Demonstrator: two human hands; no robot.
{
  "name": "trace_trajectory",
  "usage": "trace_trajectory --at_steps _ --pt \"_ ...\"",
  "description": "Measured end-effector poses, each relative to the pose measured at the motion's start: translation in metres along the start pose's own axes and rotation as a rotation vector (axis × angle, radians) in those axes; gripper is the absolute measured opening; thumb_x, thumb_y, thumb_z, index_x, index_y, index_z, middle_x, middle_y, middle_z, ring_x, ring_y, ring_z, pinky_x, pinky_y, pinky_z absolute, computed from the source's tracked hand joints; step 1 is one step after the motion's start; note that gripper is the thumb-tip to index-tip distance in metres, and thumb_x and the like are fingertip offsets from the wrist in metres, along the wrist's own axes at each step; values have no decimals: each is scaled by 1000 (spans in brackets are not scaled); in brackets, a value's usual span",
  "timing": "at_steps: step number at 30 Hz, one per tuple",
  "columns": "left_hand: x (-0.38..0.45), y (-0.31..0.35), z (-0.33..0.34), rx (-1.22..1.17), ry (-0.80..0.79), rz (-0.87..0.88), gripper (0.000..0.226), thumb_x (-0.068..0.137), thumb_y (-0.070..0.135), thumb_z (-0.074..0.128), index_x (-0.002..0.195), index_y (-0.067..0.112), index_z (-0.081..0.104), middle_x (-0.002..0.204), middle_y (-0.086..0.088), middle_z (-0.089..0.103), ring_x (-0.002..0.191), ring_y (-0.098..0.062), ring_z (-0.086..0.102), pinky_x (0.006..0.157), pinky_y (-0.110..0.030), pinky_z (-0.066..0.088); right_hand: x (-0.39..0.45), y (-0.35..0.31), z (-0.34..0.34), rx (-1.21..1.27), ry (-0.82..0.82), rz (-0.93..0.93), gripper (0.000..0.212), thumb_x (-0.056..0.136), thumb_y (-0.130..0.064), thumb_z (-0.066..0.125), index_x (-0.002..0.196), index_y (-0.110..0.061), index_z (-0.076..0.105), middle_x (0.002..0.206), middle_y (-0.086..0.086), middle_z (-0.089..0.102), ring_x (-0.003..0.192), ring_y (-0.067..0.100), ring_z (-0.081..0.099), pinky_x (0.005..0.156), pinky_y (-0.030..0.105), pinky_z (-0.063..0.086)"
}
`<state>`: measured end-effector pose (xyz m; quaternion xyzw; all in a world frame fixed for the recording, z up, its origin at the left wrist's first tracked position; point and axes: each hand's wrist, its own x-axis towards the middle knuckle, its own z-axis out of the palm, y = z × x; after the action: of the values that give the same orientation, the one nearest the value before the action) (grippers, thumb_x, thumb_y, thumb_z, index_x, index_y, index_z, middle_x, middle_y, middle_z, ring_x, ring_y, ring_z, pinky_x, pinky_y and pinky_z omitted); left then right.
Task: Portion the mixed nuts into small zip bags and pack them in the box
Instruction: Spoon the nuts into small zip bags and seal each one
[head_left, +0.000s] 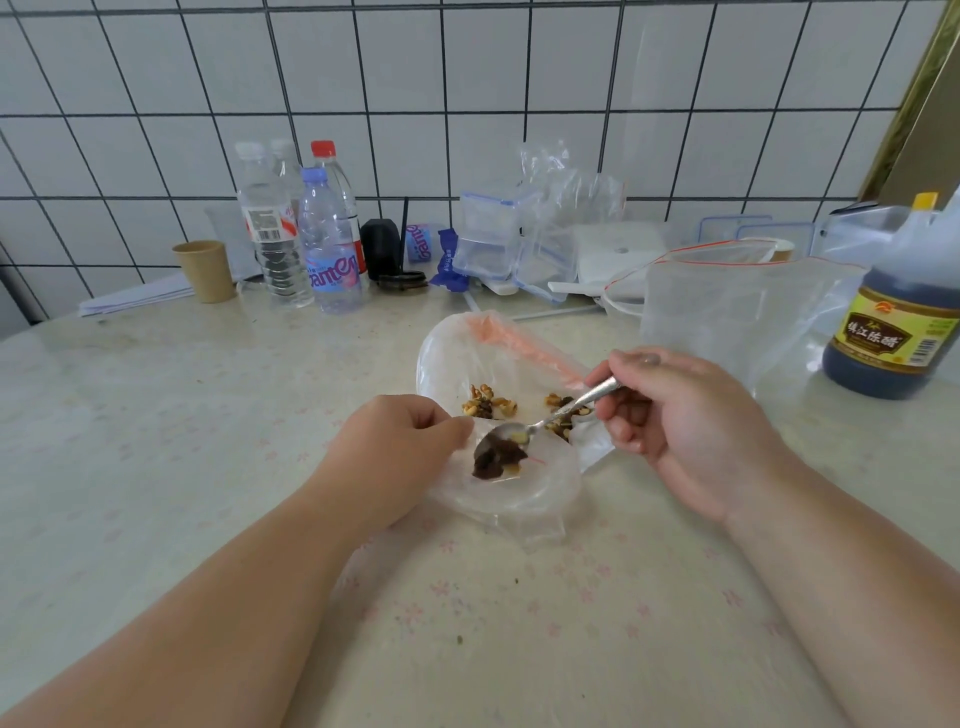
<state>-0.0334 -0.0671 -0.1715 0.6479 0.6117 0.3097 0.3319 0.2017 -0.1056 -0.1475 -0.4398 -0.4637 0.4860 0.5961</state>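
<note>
A: Forearms come in from the bottom edge, both bare. Left hand (402, 447) has its fingers curled, pinching the mouth rim of the small zip bag (511, 499), which is clear, soft and crinkled and lies on the table (156, 467).

B: Right hand?

A: Right hand (691, 421) grips the handle of a shiny metal spoon (550, 418). Its bowl sits at the bag's mouth, loaded with dark lumps and a pale bit.

B: Nuts?

A: Mixed nuts (488, 402), walnut-like and wrinkled, lie in two little heaps inside a bigger clear bag (467, 353) with a red zip strip, just behind the small one.

B: Surroundings?

A: Table is pale and glossy with faint pink flowers, with open room to the left. Water bottles (311, 234), a paper cup (205, 270) and stacked clear boxes (493, 239) line the tiled wall. A dark vinegar jug (893, 322) stands far right, with another upright clear bag (727, 312) beside it.
</note>
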Motion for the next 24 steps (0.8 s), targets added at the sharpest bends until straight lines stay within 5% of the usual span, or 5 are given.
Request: trace_trajectory --at_steps 5,10,14,19,24 --pt "0 -1 0 62 29 38 32 92 44 65 77 17 73 44 14 51 33 -5 40 34 -16 35 -10 -1 -1 -388 -219 -217 19 87 -29 61 78 -23 76 67 5 68 56 12 55 53 18 44" --pt "-1 -2 1 61 21 18 32 92 42 65 78 14 72 42 14 50 29 -5 38 32 -15 31 -3 -2 -7 -137 38 -259 21 89 -24 58 81 -20 76 67 2 67 56 12 53 54 18 43" --pt "-1 -1 2 77 8 10 32 92 41 64 81 12 71 39 15 48 25 -4 38 28 -13 28 3 8 -8 -363 213 -257 24 97 -21 57 85 -28 77 73 -2 72 63 9 60 61 22 48" --pt "0 -2 1 88 -2 13 34 92 44 65 77 14 69 40 15 49 27 -4 40 28 -13 29 11 20 -5 -606 204 -236 19 97 -31 57 93 -36 75 77 -11 72 61 0 60 67 26 46" --pt "0 -2 2 102 -5 21 33 91 45 64 74 17 71 40 16 50 28 -3 43 28 -13 29 15 24 -5 -535 172 -151 24 98 -24 57 90 -30 78 78 -9 74 66 5 63 66 28 48"
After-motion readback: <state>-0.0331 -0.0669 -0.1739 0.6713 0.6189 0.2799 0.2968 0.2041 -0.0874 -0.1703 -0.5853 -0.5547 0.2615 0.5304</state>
